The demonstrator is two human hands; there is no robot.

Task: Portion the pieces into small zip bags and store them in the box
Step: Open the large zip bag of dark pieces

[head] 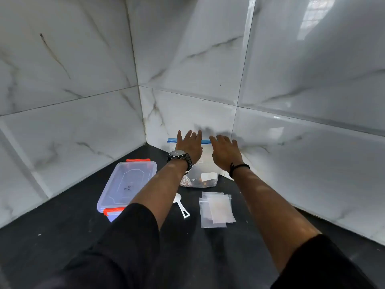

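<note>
A large clear zip bag (205, 180) with a blue zip strip stands against the tiled wall, with dark pieces at its bottom. My left hand (188, 146) and my right hand (226, 154) are both stretched out at the bag's top, fingers straight, over the blue strip. Whether the fingers touch the strip I cannot tell. Several small empty zip bags (216, 208) lie flat on the black counter in front of the big bag. A clear plastic box (127, 184) with orange clips, lid on, lies to the left. A white scoop (181, 204) lies between box and small bags.
The black counter (62, 226) sits in a corner of white marble-look wall tiles (83, 122), which close it in at the left, back and right. I wear a wristwatch on the left wrist and a dark band on the right.
</note>
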